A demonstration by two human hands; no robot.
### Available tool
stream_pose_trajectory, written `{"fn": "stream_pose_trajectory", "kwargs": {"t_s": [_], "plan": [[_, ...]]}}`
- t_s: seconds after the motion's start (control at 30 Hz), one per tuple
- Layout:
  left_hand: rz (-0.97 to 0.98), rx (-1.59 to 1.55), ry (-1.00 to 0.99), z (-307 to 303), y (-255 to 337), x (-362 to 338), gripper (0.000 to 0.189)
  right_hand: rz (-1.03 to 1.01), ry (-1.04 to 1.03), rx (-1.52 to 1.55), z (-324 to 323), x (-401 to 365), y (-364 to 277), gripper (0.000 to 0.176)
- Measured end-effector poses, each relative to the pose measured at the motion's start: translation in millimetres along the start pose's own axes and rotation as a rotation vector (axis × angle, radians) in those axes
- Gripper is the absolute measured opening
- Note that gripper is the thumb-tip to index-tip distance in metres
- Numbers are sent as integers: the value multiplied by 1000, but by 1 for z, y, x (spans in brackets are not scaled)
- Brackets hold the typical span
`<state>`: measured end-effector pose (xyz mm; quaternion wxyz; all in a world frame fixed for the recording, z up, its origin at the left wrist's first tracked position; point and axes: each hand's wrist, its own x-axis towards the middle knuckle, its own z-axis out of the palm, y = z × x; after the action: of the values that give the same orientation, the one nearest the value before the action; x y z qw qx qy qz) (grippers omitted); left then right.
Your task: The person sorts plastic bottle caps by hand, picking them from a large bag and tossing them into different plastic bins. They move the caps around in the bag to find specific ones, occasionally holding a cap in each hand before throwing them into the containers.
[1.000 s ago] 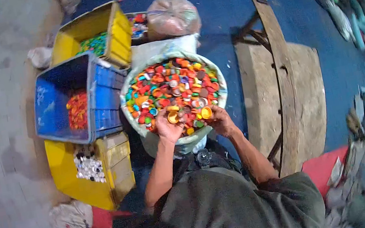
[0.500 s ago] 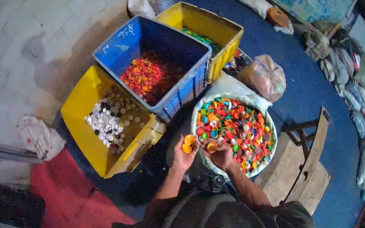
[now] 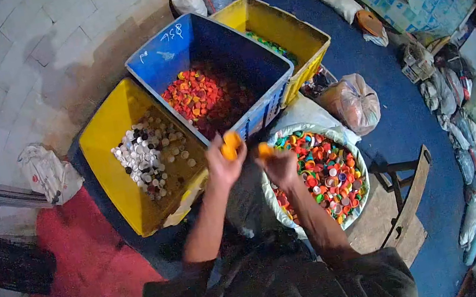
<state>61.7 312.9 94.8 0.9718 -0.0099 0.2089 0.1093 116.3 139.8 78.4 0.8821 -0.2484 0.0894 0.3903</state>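
My left hand [image 3: 226, 166] is closed around orange bottle caps [image 3: 230, 145], raised at the near corner of the blue crate [image 3: 258, 121]. Beside it, my right hand [image 3: 281, 168] grips another orange bottle cap [image 3: 265, 151] over the left rim of the white sack [image 3: 363, 173]. Mixed coloured bottle caps [image 3: 337, 179] fill that sack. Red and orange caps [image 3: 194, 95] lie in a heap inside the blue crate. Both hands are slightly blurred, so the exact number of caps held cannot be made out.
A yellow crate [image 3: 103, 164] with white and black caps stands on the left. Another yellow crate [image 3: 314, 41] with green caps is behind the blue one. A filled plastic bag [image 3: 356, 105] and a wooden bench [image 3: 410, 201] are on the right. Several sacks [image 3: 461, 130] line the right side.
Both hands have risen forward from the sack's left edge toward the blue crate, carrying the orange caps. The camera view has shifted slightly.
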Motion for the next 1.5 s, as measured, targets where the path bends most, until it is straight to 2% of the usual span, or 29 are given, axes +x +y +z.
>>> {"fn": "stream_pose_trajectory", "kwargs": {"t_s": [0.07,0.1,0.17,0.23,0.27,0.33,0.37,0.47,0.5,0.57,0.8,1.1,1.23,1.33,1.5], "plan": [[-86,51,-401,28,43,30,57,-70,-154,102,42,31,-20,56],[26,122,-238,65,51,28,61,-167,-68,42,65,38,-27,61],[192,201,-97,99,58,14,66,-357,106,-78,112,33,-39,72],[303,214,-147,103,67,11,68,-515,24,-150,146,-15,-64,62],[339,231,-82,96,68,9,70,-538,-194,-332,161,-51,-83,62],[405,261,65,65,63,-6,74,-575,-514,-573,152,-119,-118,65],[309,202,-54,54,59,-21,63,-632,-664,-662,155,-156,-129,64],[135,251,-150,-12,42,-35,51,-730,-1168,-874,175,-254,-153,62],[109,260,-37,-16,24,-45,42,-734,-1269,-924,185,-277,-153,62],[-1,325,34,-47,0,-50,40,-725,-1364,-1009,195,-310,-148,60],[-279,608,119,-72,-88,-52,38,-749,-1319,-1120,175,-370,-135,55],[-430,986,74,-76,-171,-58,26,-839,-1203,-1162,144,-432,-140,49],[-456,1144,75,-86,-201,-68,18,-863,-1169,-1182,134,-455,-143,46],[-378,1354,27,-102,-217,-67,19,-876,-1160,-1182,126,-467,-146,44],[-261,1655,-48,-115,-237,-57,34,-880,-1131,-1199,118,-479,-149,41]]}}
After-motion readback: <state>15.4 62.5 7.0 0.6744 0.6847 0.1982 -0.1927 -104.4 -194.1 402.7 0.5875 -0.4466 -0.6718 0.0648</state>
